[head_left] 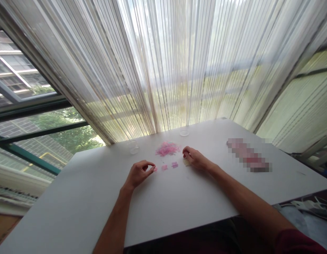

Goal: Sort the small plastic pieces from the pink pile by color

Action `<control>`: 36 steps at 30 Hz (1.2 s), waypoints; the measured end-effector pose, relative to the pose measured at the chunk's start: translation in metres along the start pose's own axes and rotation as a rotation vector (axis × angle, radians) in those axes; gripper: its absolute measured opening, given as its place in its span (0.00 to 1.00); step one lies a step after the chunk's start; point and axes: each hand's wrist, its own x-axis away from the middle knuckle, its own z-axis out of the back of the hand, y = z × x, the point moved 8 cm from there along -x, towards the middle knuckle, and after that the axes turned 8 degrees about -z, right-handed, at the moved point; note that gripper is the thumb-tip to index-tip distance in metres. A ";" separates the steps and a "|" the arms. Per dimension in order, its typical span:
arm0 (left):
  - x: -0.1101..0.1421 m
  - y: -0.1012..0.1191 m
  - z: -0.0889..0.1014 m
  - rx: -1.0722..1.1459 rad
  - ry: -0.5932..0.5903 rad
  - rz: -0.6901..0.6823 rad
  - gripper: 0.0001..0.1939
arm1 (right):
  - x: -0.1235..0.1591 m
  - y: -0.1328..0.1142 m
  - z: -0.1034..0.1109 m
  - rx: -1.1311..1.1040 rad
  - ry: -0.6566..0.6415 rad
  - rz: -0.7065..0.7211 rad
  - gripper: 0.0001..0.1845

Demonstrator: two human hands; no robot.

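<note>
Item: one head-worn camera, our only view. We look forward and down from the wearer's head across a white bench (73, 208), close enough to place the left hand (138, 174) and right hand (195, 158) near mid-frame. The framing runs wide and slanted, taking in the far bench edge, a sheer striped curtain (163, 63) beyond it, and a window (28, 116) toward frame left
</note>
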 end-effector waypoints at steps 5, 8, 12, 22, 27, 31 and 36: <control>0.003 -0.015 0.015 -0.018 0.071 0.065 0.14 | -0.001 0.002 -0.001 -0.027 0.005 -0.007 0.09; 0.003 -0.018 0.015 -0.027 0.066 0.082 0.15 | -0.001 0.003 -0.001 -0.020 0.011 0.004 0.09; 0.002 -0.008 0.007 -0.036 0.034 0.045 0.14 | -0.001 0.001 -0.001 -0.015 0.006 0.000 0.08; -0.002 0.007 -0.007 -0.058 0.005 -0.018 0.15 | -0.001 0.000 0.000 -0.023 0.010 0.003 0.08; 0.002 -0.013 0.010 -0.087 0.101 0.057 0.16 | -0.001 0.000 0.000 -0.033 0.005 -0.010 0.08; 0.004 -0.019 0.015 -0.084 0.151 0.099 0.17 | -0.001 0.001 0.002 -0.049 0.016 -0.032 0.08; -0.001 -0.002 0.004 -0.002 0.156 0.065 0.18 | -0.004 0.013 0.006 -0.131 0.068 -0.062 0.08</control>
